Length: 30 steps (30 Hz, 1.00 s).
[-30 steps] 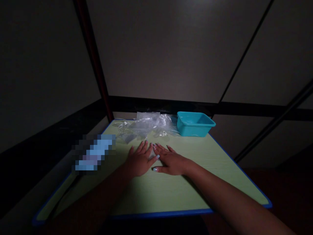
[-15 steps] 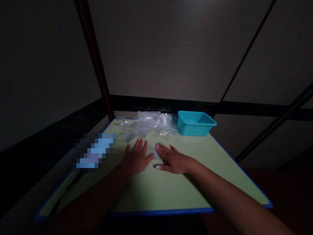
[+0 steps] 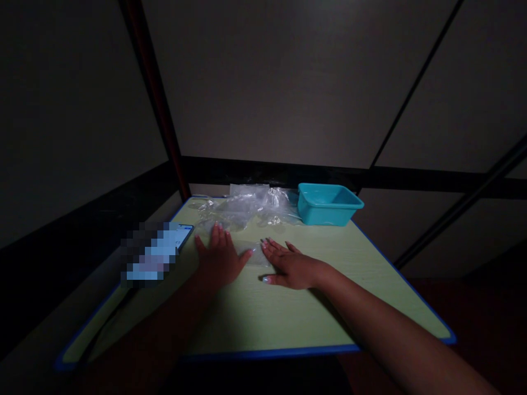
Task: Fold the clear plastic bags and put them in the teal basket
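Observation:
A clear plastic bag (image 3: 254, 255) lies flat on the pale green table (image 3: 272, 323), between and partly under my hands. My left hand (image 3: 220, 259) rests palm down on its left part, with the fingers spread. My right hand (image 3: 290, 267) lies palm down over its right end, the fingers stretched out and the thumb apart. Neither hand grips anything. Beyond them, crumpled clear plastic bags (image 3: 251, 206) are heaped at the back of the table. What lies under the palms is hidden.
A turquoise plastic basket (image 3: 329, 214) stands at the back right corner. At the left edge lies a phone (image 3: 158, 255), partly blurred out, with a dark cable (image 3: 105, 326) running toward the front. The table has a blue rim, and a panelled wall rises behind it.
My left hand has slid to the left, away from my right hand, and more of the flat bag shows between them. My right hand has stayed nearly in place.

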### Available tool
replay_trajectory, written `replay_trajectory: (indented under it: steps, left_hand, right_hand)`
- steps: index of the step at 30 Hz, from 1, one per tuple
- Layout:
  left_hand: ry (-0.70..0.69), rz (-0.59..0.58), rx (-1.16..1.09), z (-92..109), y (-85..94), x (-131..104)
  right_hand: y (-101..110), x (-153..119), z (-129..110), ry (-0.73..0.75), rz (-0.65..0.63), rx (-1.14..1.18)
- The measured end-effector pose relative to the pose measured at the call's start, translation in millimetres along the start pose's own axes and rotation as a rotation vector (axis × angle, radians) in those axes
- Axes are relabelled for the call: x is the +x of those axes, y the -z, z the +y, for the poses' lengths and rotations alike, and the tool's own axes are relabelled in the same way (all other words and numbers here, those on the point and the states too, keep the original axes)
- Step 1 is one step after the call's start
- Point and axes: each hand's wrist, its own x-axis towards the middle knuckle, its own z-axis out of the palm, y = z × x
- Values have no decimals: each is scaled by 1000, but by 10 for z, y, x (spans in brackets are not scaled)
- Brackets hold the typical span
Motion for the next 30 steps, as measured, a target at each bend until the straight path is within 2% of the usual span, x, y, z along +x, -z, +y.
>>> replay_trajectory:
  steps: [3,6,9,19,30]
  left_hand:
    - [-119,75,-75,64,18,-20]
    - [-254,50,-160,131,27,-49]
    - [-292,23,-193,168,13,-57]
    - [-199,-2,-73,126,-89,-26]
    - [-30,-107,43,-67,32,-11]
  right_hand:
    - [7,-3,-10,2,2,1]
    - [1,0,-9,9,9,5]
    - [-29,9,4,16,15,5]
    - [-62,17,2,-3,12,6]
    - [-34,3,-11,-12,4,-1]
